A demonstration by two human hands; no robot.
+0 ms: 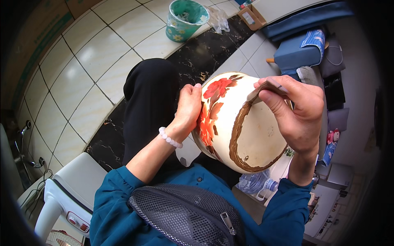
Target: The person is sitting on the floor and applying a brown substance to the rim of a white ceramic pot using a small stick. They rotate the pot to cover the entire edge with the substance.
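Observation:
A cream enamel basin or pot [221, 120] with red flowers and brown leaves lies tipped on its side above the lap, its base towards me. A rough ring of brown paste [236, 147] runs around the edge of the base. My left hand [189, 106], with a pale bead bracelet at the wrist, grips the rim side at the left. My right hand [295, 110] pinches a thin, flat brownish piece [268, 87] between thumb and fingers; its edge touches the upper end of the paste ring. Whether that piece is a scraper or folded sheet, I cannot tell.
A green flowered waste bin [181, 24] stands on the tiled floor ahead, beside a clear plastic bag [219, 21]. A small cardboard box [251, 17] and a blue stool [297, 55] are at upper right. A large plastic bottle [255, 183] lies below the pot.

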